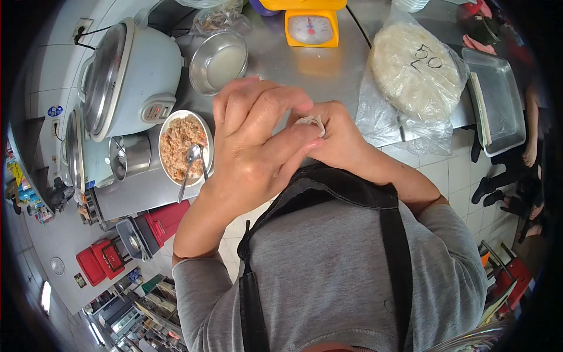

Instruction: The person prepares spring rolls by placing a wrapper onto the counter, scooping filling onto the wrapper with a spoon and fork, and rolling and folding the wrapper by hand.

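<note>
My left hand (258, 141) and my right hand (334, 126) meet in front of my chest, above the table's front edge. Between their fingertips is a small dumpling (314, 122), its thin pale wrapper gathered in folds; the fingers cover most of it. Both hands are closed on it. Close by my left wrist stands a white bowl (164, 128) of minced filling (183, 138), with a metal spoon (192, 154) resting in it. Beyond my left hand is a steel bowl (202, 61) holding some cloudy liquid. A plastic bag of round pale wrappers (416, 70), marked "50", lies to the right.
A yellow scale (312, 26) stands at the back of the steel table (275, 61). Large rice cookers (138, 76) and a steel pot (138, 158) are on the left. On the right is a metal tray (504, 111); another person's arm (531, 129) shows beside it.
</note>
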A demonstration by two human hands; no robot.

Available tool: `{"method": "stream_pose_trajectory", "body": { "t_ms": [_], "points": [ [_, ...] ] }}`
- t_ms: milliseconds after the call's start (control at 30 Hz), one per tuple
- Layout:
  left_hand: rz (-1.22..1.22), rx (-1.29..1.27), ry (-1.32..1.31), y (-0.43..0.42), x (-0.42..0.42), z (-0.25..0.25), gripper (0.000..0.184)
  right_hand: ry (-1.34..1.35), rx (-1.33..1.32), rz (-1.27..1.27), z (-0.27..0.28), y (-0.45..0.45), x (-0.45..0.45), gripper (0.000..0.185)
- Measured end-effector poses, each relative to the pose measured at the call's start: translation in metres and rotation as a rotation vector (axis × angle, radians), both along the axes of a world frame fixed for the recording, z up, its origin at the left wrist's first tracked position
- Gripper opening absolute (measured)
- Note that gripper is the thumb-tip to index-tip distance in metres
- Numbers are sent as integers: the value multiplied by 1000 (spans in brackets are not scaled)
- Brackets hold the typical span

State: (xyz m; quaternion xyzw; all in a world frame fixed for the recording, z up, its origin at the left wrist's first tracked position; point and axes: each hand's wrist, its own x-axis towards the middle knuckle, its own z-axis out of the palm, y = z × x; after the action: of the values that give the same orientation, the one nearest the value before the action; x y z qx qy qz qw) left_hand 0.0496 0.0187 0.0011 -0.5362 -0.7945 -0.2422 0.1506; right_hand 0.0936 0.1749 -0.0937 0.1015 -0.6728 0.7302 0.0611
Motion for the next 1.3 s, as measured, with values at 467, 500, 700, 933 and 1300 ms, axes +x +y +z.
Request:
{"method": "stream_pose_trajectory", "body": {
  "t_ms": [467, 500, 700, 933, 1300],
  "points": [
    [139, 212, -511, -21, -14, 4, 28, 118, 143, -36, 7, 0, 0, 24],
    [160, 311, -609, -33, -33, -1, 30, 63, 185, -39, 12, 4, 1, 24],
    [737, -765, -172, -81, -144, -128, 73, 15, 155, -139, 14, 15, -1, 30],
    [688, -728, -294, -68, -142, -137, 52, 5, 111, -201, 10, 18, -11, 32],
    [199, 141, -581, -16, -48, -8, 28, -10, 171, -246, 7, 9, -29, 29]
  ]
}}
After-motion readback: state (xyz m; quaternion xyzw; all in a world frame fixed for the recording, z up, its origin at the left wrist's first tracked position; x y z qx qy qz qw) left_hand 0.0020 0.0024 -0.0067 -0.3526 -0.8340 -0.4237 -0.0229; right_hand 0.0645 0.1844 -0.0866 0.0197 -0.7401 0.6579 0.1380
